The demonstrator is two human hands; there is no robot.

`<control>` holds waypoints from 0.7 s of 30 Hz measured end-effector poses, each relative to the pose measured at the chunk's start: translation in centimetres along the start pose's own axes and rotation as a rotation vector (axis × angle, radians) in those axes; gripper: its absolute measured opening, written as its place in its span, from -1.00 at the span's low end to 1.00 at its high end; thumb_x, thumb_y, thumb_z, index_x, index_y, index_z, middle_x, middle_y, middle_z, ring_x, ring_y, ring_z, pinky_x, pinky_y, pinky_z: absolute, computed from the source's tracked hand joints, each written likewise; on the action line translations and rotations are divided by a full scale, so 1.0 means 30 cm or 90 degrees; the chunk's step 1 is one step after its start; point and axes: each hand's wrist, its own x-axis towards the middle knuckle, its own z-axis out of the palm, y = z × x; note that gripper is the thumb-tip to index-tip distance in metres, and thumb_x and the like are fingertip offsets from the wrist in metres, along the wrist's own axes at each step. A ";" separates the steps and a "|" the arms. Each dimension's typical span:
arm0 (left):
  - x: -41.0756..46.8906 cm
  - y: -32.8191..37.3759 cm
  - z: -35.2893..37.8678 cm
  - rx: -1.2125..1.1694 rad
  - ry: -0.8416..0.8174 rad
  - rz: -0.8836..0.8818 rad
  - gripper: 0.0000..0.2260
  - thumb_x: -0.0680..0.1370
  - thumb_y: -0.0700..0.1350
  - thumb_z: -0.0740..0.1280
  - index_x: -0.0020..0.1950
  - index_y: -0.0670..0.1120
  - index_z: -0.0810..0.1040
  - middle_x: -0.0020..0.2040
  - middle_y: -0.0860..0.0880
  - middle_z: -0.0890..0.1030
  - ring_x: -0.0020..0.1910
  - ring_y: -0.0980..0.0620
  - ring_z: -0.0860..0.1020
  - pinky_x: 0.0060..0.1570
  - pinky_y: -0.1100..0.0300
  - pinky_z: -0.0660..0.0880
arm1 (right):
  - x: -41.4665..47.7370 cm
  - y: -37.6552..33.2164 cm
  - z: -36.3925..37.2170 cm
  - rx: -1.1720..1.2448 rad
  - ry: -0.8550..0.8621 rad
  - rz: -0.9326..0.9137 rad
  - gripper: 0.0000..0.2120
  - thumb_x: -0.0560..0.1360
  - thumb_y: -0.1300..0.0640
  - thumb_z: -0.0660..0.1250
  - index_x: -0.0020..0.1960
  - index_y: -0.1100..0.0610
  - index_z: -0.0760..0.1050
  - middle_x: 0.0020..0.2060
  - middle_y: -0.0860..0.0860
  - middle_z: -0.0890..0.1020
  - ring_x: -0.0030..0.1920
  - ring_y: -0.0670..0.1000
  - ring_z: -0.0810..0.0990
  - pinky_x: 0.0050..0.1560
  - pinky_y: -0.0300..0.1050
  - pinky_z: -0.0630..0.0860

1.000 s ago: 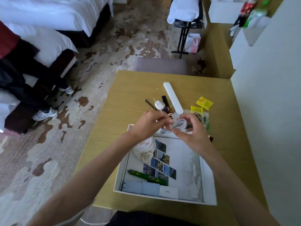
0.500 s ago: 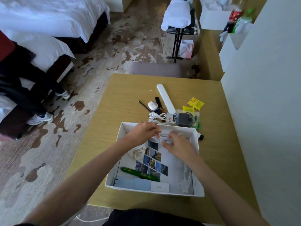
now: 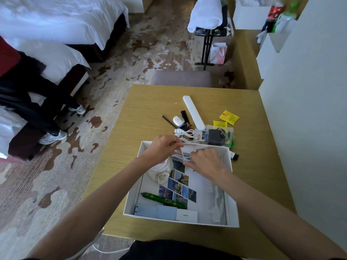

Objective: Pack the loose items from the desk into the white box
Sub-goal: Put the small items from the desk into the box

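The white box (image 3: 232, 220) lies open on the wooden desk (image 3: 146, 109). Inside it are a photo sheet (image 3: 178, 186), a green pen (image 3: 163, 199), a white cloth bundle (image 3: 161, 172) and flat cards (image 3: 167, 212). My left hand (image 3: 161, 150) and my right hand (image 3: 204, 160) meet over the box's far end, both pinching a coiled white cable (image 3: 181, 156) low inside it. Behind the box lie another white cable (image 3: 185, 133), a long white bar (image 3: 193, 112), a white mouse-like piece (image 3: 177, 120), a pencil (image 3: 169, 121), a black adapter (image 3: 214, 136) and yellow sachets (image 3: 229, 117).
A padded stool (image 3: 181, 78) stands at the desk's far edge and a white wall (image 3: 309, 109) runs along the right. A small tube (image 3: 234, 155) lies beside the box's right corner. Beds and a seated person's legs (image 3: 37, 113) are on the left.
Both hands came down from above the desk items into the far end of the box, carrying the coiled white cable with them.
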 end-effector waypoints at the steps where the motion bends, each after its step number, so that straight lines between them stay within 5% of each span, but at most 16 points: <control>1: 0.000 -0.003 -0.002 0.002 0.004 0.010 -0.83 0.56 -0.09 0.31 -0.11 -0.14 0.62 -0.22 -0.06 0.69 -0.34 -0.20 0.60 -0.39 -0.01 0.56 | -0.002 -0.003 0.004 -0.007 -0.003 -0.015 -0.60 0.54 -0.22 0.22 -0.23 0.06 0.57 -0.43 -0.02 0.60 -0.43 0.04 0.59 -0.43 -0.17 0.28; 5: 0.006 -0.014 -0.004 -0.001 0.008 0.022 -0.85 0.56 -0.10 0.33 -0.11 -0.14 0.63 -0.21 -0.04 0.69 -0.37 -0.10 0.62 -0.34 -0.05 0.58 | 0.009 -0.004 -0.004 -0.023 -0.025 -0.051 -0.84 0.55 0.05 0.31 -0.11 0.08 0.63 -0.36 -0.01 0.64 -0.34 0.06 0.63 -0.39 -0.14 0.43; 10: 0.005 -0.015 -0.010 -0.014 0.009 0.013 -0.88 0.57 -0.12 0.31 -0.09 -0.12 0.61 -0.22 -0.01 0.68 -0.32 -0.02 0.65 -0.23 -0.08 0.60 | 0.022 -0.016 0.002 0.028 -0.019 -0.092 -0.83 0.53 0.21 0.27 0.04 0.13 0.62 -0.15 0.07 0.68 -0.19 0.12 0.66 -0.23 -0.04 0.56; 16: 0.034 -0.004 -0.042 -0.045 0.029 0.019 -0.81 0.59 -0.01 0.25 -0.02 -0.10 0.56 -0.26 0.08 0.66 -0.32 -0.08 0.62 -0.25 -0.10 0.59 | -0.020 0.035 -0.022 0.278 0.036 -0.036 -0.71 0.54 0.05 0.30 0.22 0.11 0.55 0.09 0.04 0.66 0.06 0.04 0.62 0.05 -0.03 0.57; 21: 0.124 -0.015 -0.073 -0.062 0.043 0.015 -0.84 0.59 -0.02 0.24 -0.16 0.05 0.53 -0.32 0.12 0.65 -0.32 -0.20 0.61 -0.28 -0.15 0.58 | -0.043 0.123 -0.092 0.521 0.129 0.077 -0.79 0.55 0.10 0.32 0.11 0.14 0.62 -0.11 -0.02 0.68 -0.24 -0.14 0.54 -0.17 -0.26 0.47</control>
